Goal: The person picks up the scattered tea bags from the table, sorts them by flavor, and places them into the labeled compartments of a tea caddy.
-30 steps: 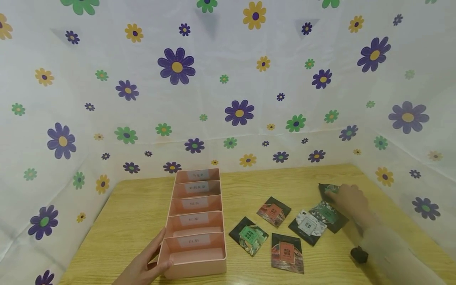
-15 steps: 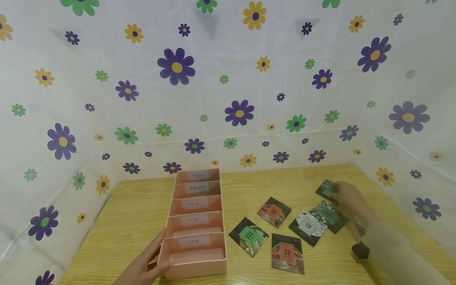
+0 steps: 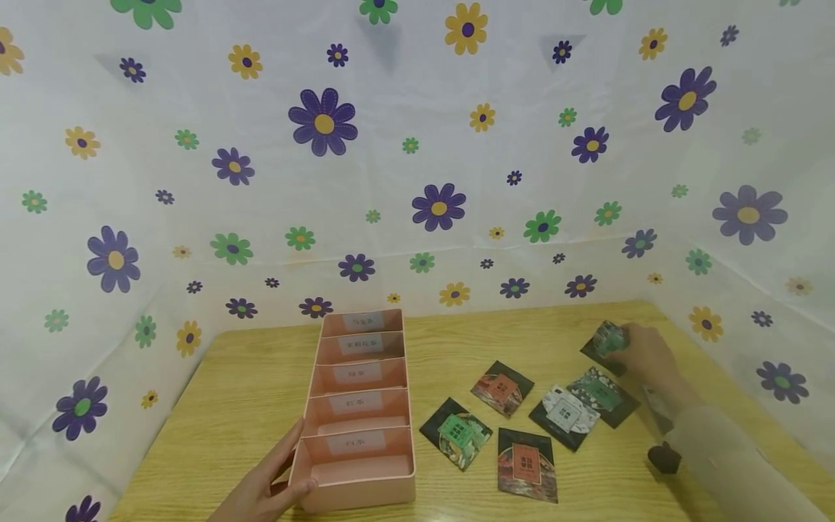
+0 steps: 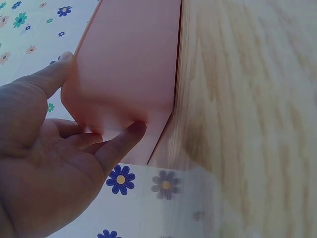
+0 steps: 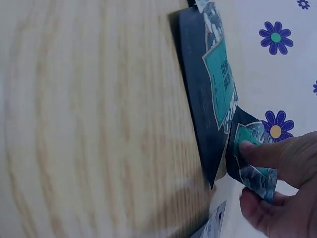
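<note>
A long pink divider box (image 3: 352,493) with several labelled compartments stands on the wooden table. My left hand (image 3: 264,482) grips its near left corner; in the left wrist view, the thumb and fingers (image 4: 121,144) spread over the pink walls (image 4: 129,64). At the far right, my right hand (image 3: 652,355) pinches a dark sachet with a green label (image 3: 596,346). The right wrist view shows this sachet (image 5: 242,131) bent between thumb and fingers. Just in front lies another green-labelled sachet (image 3: 600,391), overlapping a white-labelled one (image 3: 564,413).
Between box and right hand lie two red-labelled sachets (image 3: 499,388) and a bright green one (image 3: 454,431). A small black object (image 3: 664,458) shows beside the right sleeve. Flower-patterned white sheeting (image 3: 391,167) encloses the table at the back and sides.
The right hand has taken hold of the far sachet and tilted it up, so its printed face shows more. The left hand and box have stayed in place.
</note>
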Available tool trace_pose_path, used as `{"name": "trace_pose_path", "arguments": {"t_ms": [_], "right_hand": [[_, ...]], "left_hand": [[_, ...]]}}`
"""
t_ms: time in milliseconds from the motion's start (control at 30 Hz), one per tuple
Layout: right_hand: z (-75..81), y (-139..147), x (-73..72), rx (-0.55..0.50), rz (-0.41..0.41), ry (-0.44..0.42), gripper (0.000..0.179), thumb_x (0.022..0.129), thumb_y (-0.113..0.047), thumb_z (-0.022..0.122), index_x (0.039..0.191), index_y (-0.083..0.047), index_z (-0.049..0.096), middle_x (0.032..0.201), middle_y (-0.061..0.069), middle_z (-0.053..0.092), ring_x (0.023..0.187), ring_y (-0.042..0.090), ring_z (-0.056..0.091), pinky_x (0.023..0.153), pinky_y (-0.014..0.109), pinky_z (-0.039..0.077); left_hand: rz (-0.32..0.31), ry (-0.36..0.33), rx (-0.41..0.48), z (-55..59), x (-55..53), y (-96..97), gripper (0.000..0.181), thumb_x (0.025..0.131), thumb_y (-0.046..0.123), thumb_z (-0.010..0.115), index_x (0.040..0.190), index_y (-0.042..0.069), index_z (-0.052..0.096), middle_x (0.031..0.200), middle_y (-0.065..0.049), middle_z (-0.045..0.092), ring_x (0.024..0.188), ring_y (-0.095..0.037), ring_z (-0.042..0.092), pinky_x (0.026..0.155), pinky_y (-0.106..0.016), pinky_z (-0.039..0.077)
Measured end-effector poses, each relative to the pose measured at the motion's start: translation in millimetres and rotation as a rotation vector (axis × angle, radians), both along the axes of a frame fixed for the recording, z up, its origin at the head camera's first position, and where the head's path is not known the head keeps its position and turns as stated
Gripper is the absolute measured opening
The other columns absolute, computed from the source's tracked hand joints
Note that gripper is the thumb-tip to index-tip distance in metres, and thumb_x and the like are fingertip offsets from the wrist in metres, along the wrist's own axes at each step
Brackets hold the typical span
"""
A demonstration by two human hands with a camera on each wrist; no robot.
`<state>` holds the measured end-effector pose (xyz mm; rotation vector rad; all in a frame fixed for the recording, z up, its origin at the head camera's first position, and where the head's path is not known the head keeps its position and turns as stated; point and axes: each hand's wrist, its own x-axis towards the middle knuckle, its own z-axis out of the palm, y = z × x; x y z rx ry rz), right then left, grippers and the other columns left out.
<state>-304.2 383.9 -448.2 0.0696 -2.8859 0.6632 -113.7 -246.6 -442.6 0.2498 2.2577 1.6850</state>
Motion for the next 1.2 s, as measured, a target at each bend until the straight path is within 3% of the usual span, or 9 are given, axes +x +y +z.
{"name": "trace_pose_path", "arguments": {"t_ms": [200,333,433,533,633,767,967,1100,1200], "right_hand": [[2.0,5,-1.6,-0.041,0.033,0.07,0.056,0.082,0.003,0.071,0.133,0.018,0.051,0.122,0.047,0.055,0.102,0.059,0.056,0.086,0.068,0.047],[4.8,9,-1.0,-0.02,0.036,0.096,0.054,0.083,0.005,0.065,0.135,0.014,0.053,0.121,0.047,0.056,0.078,0.043,0.058,0.066,0.051,0.051],[6.5,11,0.9,-0.035,0.041,0.116,0.052,0.086,0.006,0.062,0.137,0.011,0.054,0.122,0.044,0.057,0.057,0.026,0.05,0.05,0.036,0.043],[8.7,11,3.5,-0.059,0.054,0.155,0.047,0.091,0.006,0.061,0.137,0.011,0.055,0.119,0.041,0.06,0.046,0.016,0.041,0.043,0.028,0.037],[13.1,10,6.8,-0.07,0.059,0.204,0.042,0.095,0.004,0.061,0.136,0.011,0.056,0.093,0.031,0.069,0.04,0.012,0.036,0.039,0.026,0.033],[22.4,5,11.2,-0.075,0.06,0.256,0.038,0.098,0.002,0.063,0.134,0.012,0.059,0.069,0.018,0.067,0.043,0.015,0.046,0.039,0.027,0.034],[36.6,-8,17.9,-0.213,0.062,0.19,0.04,0.1,-0.002,0.065,0.135,0.015,0.056,0.099,0.036,0.07,0.068,0.026,0.072,0.048,0.026,0.048],[42.5,-16,22.4,-0.363,0.097,0.106,0.043,0.103,-0.001,0.061,0.14,0.019,0.05,0.116,0.042,0.064,0.072,0.014,0.073,0.064,0.026,0.06],[46.9,-22,25.2,-0.436,0.134,0.072,0.044,0.104,0.0,0.059,0.141,0.021,0.046,0.12,0.043,0.061,0.073,0.007,0.071,0.07,0.026,0.061]], "left_hand": [[0.0,0.0,0.002,0.3,-0.1,0.5,0.087,0.104,0.018,0.064,0.167,0.007,0.005,0.168,-0.03,0.002,0.149,-0.056,0.015,0.104,-0.046,0.051],[0.003,-0.013,-0.005,0.1,0.2,0.6,0.087,0.105,0.019,0.064,0.167,0.008,0.005,0.169,-0.029,0.003,0.149,-0.055,0.016,0.104,-0.046,0.051],[0.006,-0.02,-0.007,0.1,0.4,0.8,0.087,0.104,0.02,0.064,0.167,0.009,0.005,0.169,-0.029,0.003,0.149,-0.055,0.016,0.104,-0.047,0.051],[0.006,-0.027,-0.008,0.6,0.5,1.3,0.087,0.105,0.021,0.064,0.168,0.011,0.005,0.169,-0.028,0.004,0.149,-0.055,0.017,0.103,-0.047,0.052],[0.011,-0.036,-0.006,1.7,0.7,2.0,0.086,0.105,0.023,0.064,0.168,0.014,0.006,0.169,-0.027,0.005,0.149,-0.055,0.018,0.103,-0.048,0.053],[0.019,-0.04,-0.002,2.7,0.7,3.1,0.087,0.105,0.024,0.064,0.168,0.014,0.006,0.169,-0.027,0.005,0.149,-0.055,0.018,0.103,-0.048,0.052],[0.016,-0.037,0.007,2.8,0.6,3.5,0.086,0.105,0.024,0.064,0.168,0.015,0.006,0.169,-0.028,0.005,0.148,-0.056,0.021,0.101,-0.045,0.054],[0.006,-0.027,-0.007,2.2,0.4,2.6,0.085,0.106,0.023,0.063,0.168,0.015,0.006,0.169,-0.028,0.004,0.148,-0.057,0.021,0.101,-0.045,0.054],[-0.002,-0.014,-0.017,2.6,-0.1,2.3,0.085,0.106,0.022,0.062,0.168,0.013,0.005,0.169,-0.029,0.004,0.148,-0.056,0.021,0.102,-0.045,0.054]]}}
